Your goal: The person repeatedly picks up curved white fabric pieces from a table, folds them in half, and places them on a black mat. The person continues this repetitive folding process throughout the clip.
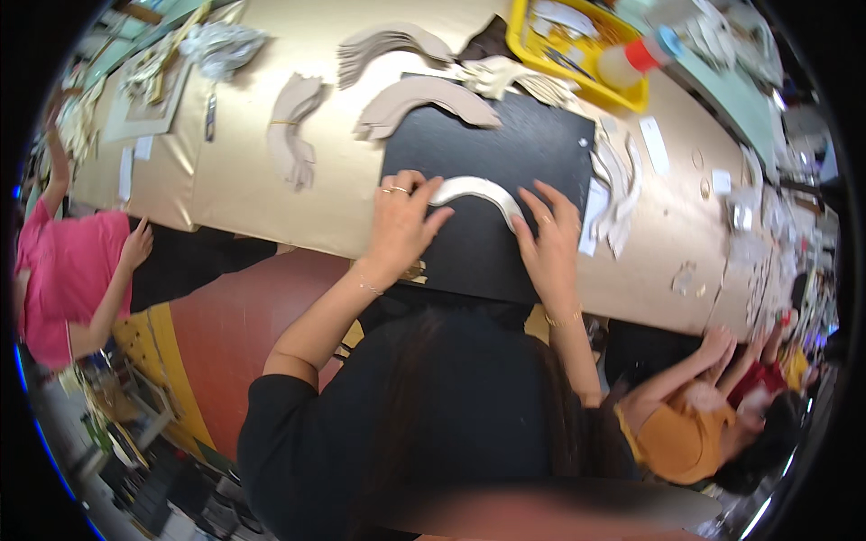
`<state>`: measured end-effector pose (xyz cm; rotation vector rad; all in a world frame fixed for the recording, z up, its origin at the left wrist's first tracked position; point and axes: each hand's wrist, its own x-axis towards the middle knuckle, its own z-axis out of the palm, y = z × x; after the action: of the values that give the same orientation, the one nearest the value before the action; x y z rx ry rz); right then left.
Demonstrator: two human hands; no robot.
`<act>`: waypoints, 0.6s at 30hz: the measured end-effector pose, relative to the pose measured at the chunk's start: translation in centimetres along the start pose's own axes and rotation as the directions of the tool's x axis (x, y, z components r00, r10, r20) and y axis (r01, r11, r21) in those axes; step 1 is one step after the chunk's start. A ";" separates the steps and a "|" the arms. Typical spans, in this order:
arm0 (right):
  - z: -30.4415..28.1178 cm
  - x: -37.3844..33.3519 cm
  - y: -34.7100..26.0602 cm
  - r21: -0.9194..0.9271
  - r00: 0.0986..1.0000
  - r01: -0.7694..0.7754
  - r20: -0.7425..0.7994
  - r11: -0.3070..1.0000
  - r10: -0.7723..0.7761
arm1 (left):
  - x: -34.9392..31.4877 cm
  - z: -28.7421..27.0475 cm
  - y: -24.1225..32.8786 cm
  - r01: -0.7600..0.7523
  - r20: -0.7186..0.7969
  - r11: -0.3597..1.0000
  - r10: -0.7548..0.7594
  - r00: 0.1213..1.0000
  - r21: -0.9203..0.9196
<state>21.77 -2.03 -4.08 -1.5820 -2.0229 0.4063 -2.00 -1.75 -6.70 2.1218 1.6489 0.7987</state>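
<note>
- The white curved strip lies on the black board, between the two hands. It bends like a rainbow, with its round side facing far.
- The left hand is at the strip's left end. Its pointer finger touches that end, and its thumb is spread away from the finger.
- The right hand is at the right end. Its fingers are spread, and its thumb touches the strip.
- Some beige curved pieces take up the far left corner of the board.
- White cloth gloves lie over the board's far edge and take up room there too.
- Farther off is a fanned pile of beige curves.
- To the left is a beige bundle with a band around it.
- More pale curved strips lie just beside the board's right edge, near a white paper.
- Far right is a yellow tray with tools and a bottle.
- Far left are a crumpled plastic bag and a thin cutter.
- A person in pink is well to the left. A person in orange is on the right.
</note>
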 end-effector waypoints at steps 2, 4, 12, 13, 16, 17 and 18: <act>1.0 1.0 -0.4 0.024 0.999 -0.011 0.047 1.000 0.010 | 0.2 0.1 -0.1 0.057 0.038 0.998 -0.056 0.998 -0.035; 1.7 1.7 -0.8 0.038 0.997 -0.007 0.083 0.999 0.003 | 0.3 0.3 0.0 0.070 0.016 0.995 -0.069 0.997 -0.076; 2.2 2.2 -0.5 0.089 0.993 0.007 0.119 0.996 -0.017 | 0.2 0.5 0.3 0.062 0.000 0.992 -0.063 0.998 -0.106; 2.2 2.2 -0.5 0.096 0.993 0.016 0.119 0.995 -0.028 | 0.2 0.5 0.3 0.052 0.000 0.993 -0.053 0.999 -0.104; 2.3 2.6 -0.6 0.098 0.990 0.075 0.115 0.992 -0.086 | -0.1 0.4 0.1 0.016 -0.009 0.994 -0.017 1.000 -0.109; 2.4 2.9 -0.8 0.087 0.986 0.115 0.112 0.990 -0.125 | -0.3 0.3 0.0 0.004 -0.013 0.994 -0.005 1.000 -0.112; 2.3 3.0 -0.9 0.069 0.981 0.159 0.105 0.985 -0.165 | -0.3 0.2 0.0 0.000 -0.006 0.994 -0.001 1.000 -0.114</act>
<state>19.16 0.84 -4.78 -1.3736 -2.1824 0.4973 -1.92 -2.03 -6.96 2.0428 1.5682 0.8775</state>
